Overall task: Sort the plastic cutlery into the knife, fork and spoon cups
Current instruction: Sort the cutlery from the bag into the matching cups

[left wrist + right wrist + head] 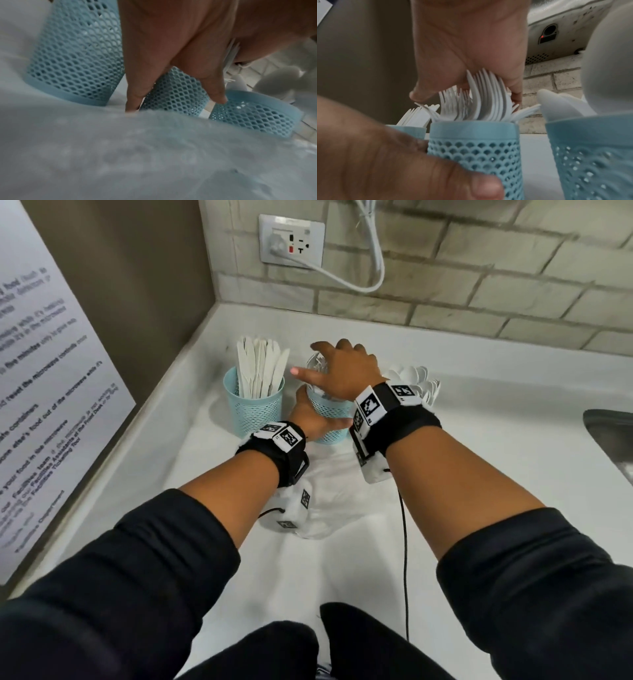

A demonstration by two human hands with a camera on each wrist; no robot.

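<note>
White plastic forks (pixel 481 97): upright in the middle pale-blue mesh cup (pixel 327 419) on the white bench (pixel 479 474); your right hand (pixel 342 371) has its grip clamped on their tops. Your left hand (pixel 308 416) grips that cup. White plastic knives (pixel 260 368) stand in the cup just left.

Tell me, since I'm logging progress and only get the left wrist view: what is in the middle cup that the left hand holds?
Observer: White forks, standing tines up in the middle cup.
Operator: Where is the right hand?
Observer: The right hand is just above that cup, its grip curled round the fork tops.
Operator: And the left cup?
Observer: The left cup holds knives, blades up; the head view shows nothing else in it.
</note>
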